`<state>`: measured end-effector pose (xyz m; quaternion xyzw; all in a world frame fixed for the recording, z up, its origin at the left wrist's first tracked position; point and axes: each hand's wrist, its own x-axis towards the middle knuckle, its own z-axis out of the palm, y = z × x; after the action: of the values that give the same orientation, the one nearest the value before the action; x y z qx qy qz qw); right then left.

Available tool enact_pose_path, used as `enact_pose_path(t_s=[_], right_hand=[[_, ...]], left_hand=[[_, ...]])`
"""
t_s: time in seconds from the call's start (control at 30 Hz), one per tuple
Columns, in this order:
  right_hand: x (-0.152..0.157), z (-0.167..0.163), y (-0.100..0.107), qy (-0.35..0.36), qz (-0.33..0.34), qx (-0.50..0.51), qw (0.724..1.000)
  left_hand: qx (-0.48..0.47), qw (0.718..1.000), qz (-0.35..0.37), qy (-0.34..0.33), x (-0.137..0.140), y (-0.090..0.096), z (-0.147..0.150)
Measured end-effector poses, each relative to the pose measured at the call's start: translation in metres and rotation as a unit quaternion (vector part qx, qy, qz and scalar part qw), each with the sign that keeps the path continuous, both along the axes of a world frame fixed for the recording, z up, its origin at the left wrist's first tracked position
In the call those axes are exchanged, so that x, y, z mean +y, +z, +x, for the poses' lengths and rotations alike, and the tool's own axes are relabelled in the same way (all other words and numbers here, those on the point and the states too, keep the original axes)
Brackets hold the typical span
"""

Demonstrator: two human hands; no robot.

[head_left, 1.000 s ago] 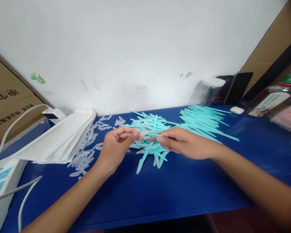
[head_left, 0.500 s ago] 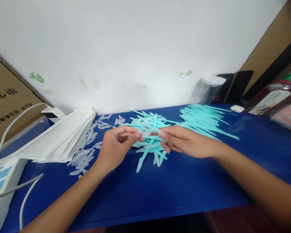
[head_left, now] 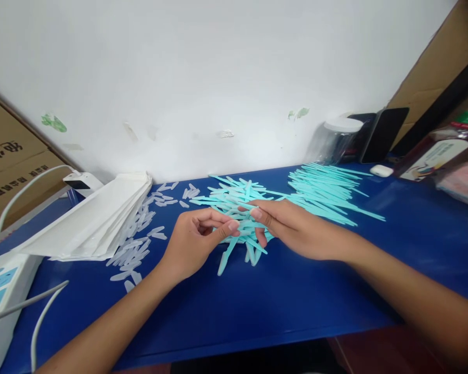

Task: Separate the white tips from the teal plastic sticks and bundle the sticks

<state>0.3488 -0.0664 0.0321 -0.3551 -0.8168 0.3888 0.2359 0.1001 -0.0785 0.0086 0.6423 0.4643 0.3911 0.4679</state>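
Observation:
My left hand (head_left: 197, 241) is closed in a pinch over the middle pile, and what lies between its thumb and fingertips is hidden. Just to its right, my right hand (head_left: 288, 223) pinches a slim turquoise eyebrow razor (head_left: 251, 207), mostly covered by the fingers. Beneath both hands spreads a heap of turquoise eyebrow razors (head_left: 224, 255), several with pale translucent caps over their wide ends. Loose translucent caps (head_left: 134, 253) lie scattered left of my left hand. Beyond my right hand is a second pile of thin turquoise razors (head_left: 323, 189).
White paper sleeves (head_left: 97, 223) lie at the left, near a power strip (head_left: 8, 296) with cables. At the back right stand a lidded clear jar (head_left: 337, 140), a dark phone (head_left: 386, 136) and a bottle (head_left: 432, 156). A small white case (head_left: 381, 171) rests on the blue table (head_left: 234, 317).
My left hand has moved slightly right and down. The fingertips of my two hands now sit at different heights, and the pale piece seen between them no longer shows.

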Motion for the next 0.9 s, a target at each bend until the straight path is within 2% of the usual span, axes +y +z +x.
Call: enact_pose_path(t_s=[0.2, 0.3, 0.37, 0.47, 0.57, 0.63, 0.77, 0.9], right_hand=[[-0.004, -0.005, -0.003, -0.001, 0.001, -0.007, 1.0], [-0.003, -0.006, -0.003, -0.004, 0.012, -0.025, 1.0], [-0.002, -0.006, -0.003, -0.007, 0.023, -0.035, 0.999], [-0.002, -0.006, -0.002, -0.007, 0.033, -0.048, 0.998], [-0.006, -0.007, 0.0, 0.0, 0.032, -0.065, 0.997], [-0.009, -0.008, 0.0, 0.01, 0.026, -0.078, 0.997], [-0.012, -0.01, 0.0, 0.04, 0.023, -0.091, 0.995], [-0.012, -0.012, 0.0, 0.058, 0.008, -0.061, 0.996]], left_hand=[[-0.038, 0.999, -0.027, -0.007, -0.002, -0.002, 0.006], [-0.081, 0.995, -0.06, 0.019, 0.0, -0.001, 0.007], [-0.152, 0.98, -0.119, 0.037, 0.003, 0.001, 0.005], [-0.266, 0.942, -0.203, 0.031, 0.009, 0.003, -0.002], [-0.333, 0.909, -0.248, 0.033, 0.014, 0.005, -0.009], [-0.349, 0.899, -0.26, 0.043, 0.015, 0.006, -0.011], [-0.346, 0.904, -0.246, 0.047, 0.013, 0.008, -0.008], [-0.326, 0.917, -0.226, 0.042, 0.01, 0.011, -0.005]])
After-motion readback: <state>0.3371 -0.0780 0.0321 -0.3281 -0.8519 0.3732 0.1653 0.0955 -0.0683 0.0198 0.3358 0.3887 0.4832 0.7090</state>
